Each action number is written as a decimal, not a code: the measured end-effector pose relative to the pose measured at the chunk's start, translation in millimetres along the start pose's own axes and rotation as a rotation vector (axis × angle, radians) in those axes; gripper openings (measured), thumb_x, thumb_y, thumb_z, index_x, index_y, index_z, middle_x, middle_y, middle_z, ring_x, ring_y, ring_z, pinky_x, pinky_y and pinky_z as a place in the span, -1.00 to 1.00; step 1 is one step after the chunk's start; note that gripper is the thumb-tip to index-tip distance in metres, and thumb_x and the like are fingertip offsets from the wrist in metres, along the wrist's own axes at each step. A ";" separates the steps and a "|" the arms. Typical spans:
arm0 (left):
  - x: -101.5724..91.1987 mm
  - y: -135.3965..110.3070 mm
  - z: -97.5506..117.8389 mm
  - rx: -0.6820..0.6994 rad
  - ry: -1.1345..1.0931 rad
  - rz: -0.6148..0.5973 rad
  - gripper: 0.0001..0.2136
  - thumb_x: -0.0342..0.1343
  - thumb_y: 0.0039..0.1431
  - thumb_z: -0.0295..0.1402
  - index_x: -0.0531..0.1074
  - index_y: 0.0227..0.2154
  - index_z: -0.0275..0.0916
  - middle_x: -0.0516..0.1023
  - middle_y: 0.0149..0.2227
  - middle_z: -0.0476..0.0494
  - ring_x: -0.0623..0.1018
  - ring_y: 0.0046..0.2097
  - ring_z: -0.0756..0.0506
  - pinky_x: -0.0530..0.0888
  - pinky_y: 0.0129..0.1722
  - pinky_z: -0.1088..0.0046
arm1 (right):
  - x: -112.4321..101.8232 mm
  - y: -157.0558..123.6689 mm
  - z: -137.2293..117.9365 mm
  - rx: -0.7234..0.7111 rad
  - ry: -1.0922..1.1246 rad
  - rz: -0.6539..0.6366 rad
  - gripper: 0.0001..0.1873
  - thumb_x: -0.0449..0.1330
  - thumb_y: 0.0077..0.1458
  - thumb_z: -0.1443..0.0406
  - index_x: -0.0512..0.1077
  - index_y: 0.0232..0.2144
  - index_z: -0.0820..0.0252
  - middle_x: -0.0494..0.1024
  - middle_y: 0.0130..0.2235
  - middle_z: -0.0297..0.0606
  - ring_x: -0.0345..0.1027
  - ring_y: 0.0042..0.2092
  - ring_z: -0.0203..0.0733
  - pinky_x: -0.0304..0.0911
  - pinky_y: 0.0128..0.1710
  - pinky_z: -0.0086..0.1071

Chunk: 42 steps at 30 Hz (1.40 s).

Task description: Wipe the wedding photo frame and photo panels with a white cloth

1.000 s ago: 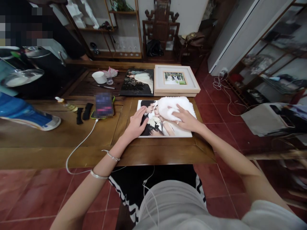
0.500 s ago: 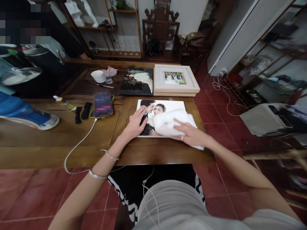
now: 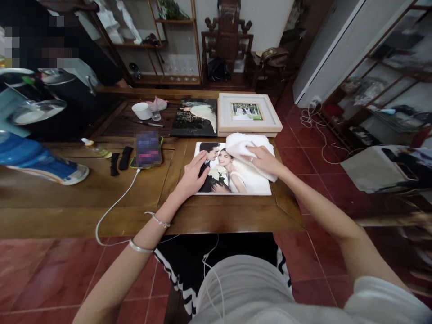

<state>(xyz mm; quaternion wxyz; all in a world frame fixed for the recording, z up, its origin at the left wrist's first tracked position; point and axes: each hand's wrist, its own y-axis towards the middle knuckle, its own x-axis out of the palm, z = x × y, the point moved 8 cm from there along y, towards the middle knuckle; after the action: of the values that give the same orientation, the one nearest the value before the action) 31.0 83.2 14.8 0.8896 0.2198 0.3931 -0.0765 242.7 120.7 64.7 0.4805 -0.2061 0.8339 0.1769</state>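
Note:
A large wedding photo print (image 3: 232,180) lies flat on the wooden table (image 3: 135,193) in front of me. My left hand (image 3: 194,173) rests flat on the print's left edge, fingers stretched out. My right hand (image 3: 263,159) presses a white cloth (image 3: 241,146) onto the print's upper right corner, fingers laid over the cloth.
Behind the print lie a dark photo print (image 3: 195,118) and a framed photo (image 3: 248,112). To the left are a phone (image 3: 146,150) on a white cable (image 3: 114,202), two black items (image 3: 119,159), a small bottle (image 3: 96,148), a white cup (image 3: 141,110). A person's shoe (image 3: 50,168) rests on the table's left side.
My right hand swept the white cloth down to the print's near right edge, then back up to its upper right corner. My left hand stayed on the left edge.

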 end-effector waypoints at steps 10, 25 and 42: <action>0.2 -0.2 1.7 -0.019 0.019 -0.001 -0.54 -0.10 0.31 -0.23 0.22 0.21 -0.28 0.19 0.30 -0.36 0.18 0.33 -0.26 0.16 0.26 -0.02 | 31.1 -110.7 -84.9 -0.216 -0.001 -0.208 -0.77 0.06 0.05 0.42 0.45 -0.25 0.15 0.35 0.22 -0.11 -0.03 0.34 0.11 0.08 0.23 0.02; -0.4 -1.0 1.9 -0.005 0.006 -0.004 -0.52 -0.10 0.32 -0.21 0.19 0.24 -0.28 0.18 0.31 -0.34 0.16 0.34 -0.24 0.15 0.27 0.00 | 14.0 30.1 -31.3 -0.145 0.019 -0.025 -0.67 -0.04 0.27 0.21 0.47 -0.11 0.15 0.55 -0.03 -0.20 0.35 0.07 0.07 0.12 0.15 -0.01; 1.1 -1.0 0.9 -0.011 0.001 -0.010 -0.53 -0.11 0.32 -0.24 0.19 0.23 -0.29 0.17 0.31 -0.35 0.16 0.33 -0.25 0.15 0.26 -0.03 | 44.7 -101.2 -112.1 -0.397 0.031 -0.186 -0.64 0.03 0.02 0.46 0.41 -0.12 0.22 0.37 0.19 -0.05 0.09 0.29 0.03 -0.13 0.32 0.05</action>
<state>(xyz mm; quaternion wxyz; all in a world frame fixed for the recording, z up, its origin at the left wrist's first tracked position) 32.0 82.0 14.2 0.8902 0.2128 0.3951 -0.0788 192.8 -28.5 69.2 0.4319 -0.3755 0.7674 0.2892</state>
